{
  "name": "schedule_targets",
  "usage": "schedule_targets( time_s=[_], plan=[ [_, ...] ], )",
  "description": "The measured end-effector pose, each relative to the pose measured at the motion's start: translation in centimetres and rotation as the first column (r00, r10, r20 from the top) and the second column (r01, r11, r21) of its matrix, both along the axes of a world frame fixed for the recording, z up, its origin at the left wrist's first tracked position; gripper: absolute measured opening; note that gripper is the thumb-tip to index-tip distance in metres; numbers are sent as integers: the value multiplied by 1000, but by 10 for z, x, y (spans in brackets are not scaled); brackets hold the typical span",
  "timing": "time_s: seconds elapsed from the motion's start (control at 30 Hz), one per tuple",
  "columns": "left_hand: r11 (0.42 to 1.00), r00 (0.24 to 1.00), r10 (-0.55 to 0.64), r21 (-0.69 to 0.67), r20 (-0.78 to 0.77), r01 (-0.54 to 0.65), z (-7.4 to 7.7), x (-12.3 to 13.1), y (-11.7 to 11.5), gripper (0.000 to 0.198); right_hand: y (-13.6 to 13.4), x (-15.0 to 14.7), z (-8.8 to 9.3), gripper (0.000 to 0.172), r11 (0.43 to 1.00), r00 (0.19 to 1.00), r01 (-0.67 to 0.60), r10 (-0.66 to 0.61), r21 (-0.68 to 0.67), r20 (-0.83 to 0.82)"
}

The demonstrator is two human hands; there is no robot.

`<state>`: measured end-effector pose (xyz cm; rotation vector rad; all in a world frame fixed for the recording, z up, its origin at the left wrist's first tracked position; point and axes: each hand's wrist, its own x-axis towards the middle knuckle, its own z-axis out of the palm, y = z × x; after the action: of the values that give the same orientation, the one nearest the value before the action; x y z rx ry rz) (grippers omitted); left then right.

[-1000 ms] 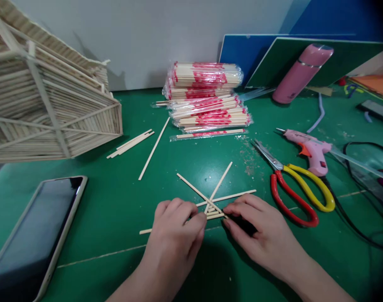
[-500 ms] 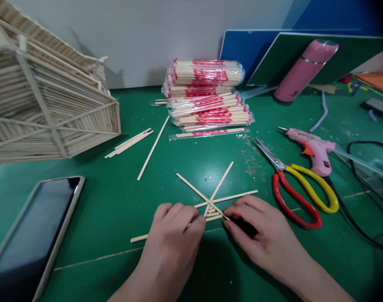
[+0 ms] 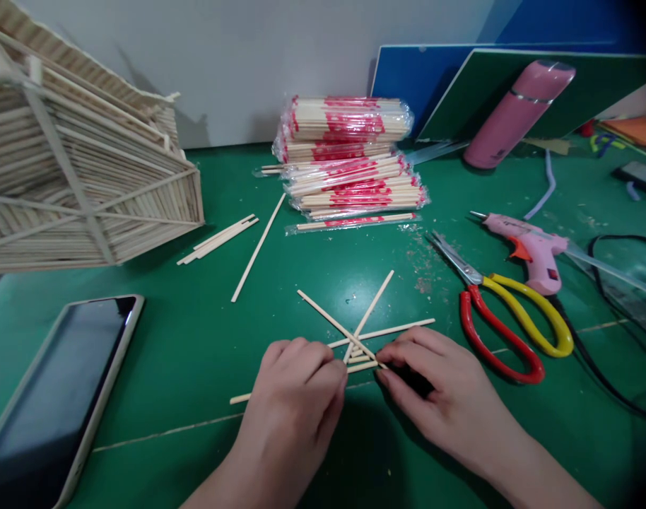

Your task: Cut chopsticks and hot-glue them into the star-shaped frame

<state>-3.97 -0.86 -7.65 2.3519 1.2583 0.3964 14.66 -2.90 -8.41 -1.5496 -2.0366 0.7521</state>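
Several wooden chopsticks cross one another in a star-like frame (image 3: 373, 305) on the green table, with short sticks laid side by side in its lower middle. My left hand (image 3: 296, 396) is closed over one chopstick (image 3: 240, 399), whose left end sticks out past the knuckles and whose right end reaches the frame's lower right corner. There my right hand (image 3: 434, 382) pinches the lower end of a slanting chopstick (image 3: 323, 312) between thumb and fingertips. My left fingertips are partly hidden behind the hand.
Scissors (image 3: 468, 272) and a pink glue gun (image 3: 535, 247) lie at right, a pink flask (image 3: 519, 116) behind. Wrapped chopsticks (image 3: 349, 155) are piled at the back. Loose sticks (image 3: 220, 240), a phone (image 3: 63, 396) and a stick-built model (image 3: 90, 177) are at left.
The chopstick under my left hand has slid a little to the right, its right end now at the corner by my right fingertips. My right hand has stayed in place.
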Motion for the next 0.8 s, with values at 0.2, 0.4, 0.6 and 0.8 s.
schedule_targets(
  time_s=[0.2, 0.4, 0.6, 0.8],
  plan=[
    [1000, 1000, 5, 19, 12, -6, -1, 0, 0, 21, 1, 0, -1, 11, 1000, 1000, 5, -5, -6, -7],
    [1000, 1000, 1, 25, 0, -1, 1, 1, 0, 22, 0, -1, 0, 12, 1000, 1000, 0, 0, 4, 8],
    [1000, 1000, 7, 21, -4, -7, 0, 1, 0, 23, 0, -1, 1, 12, 1000, 1000, -1, 1, 7, 16],
    [999, 1000, 9, 30, 14, -10, -1, 1, 0, 22, 1, -2, 1, 13, 1000, 1000, 4, -4, 8, 29]
  ],
)
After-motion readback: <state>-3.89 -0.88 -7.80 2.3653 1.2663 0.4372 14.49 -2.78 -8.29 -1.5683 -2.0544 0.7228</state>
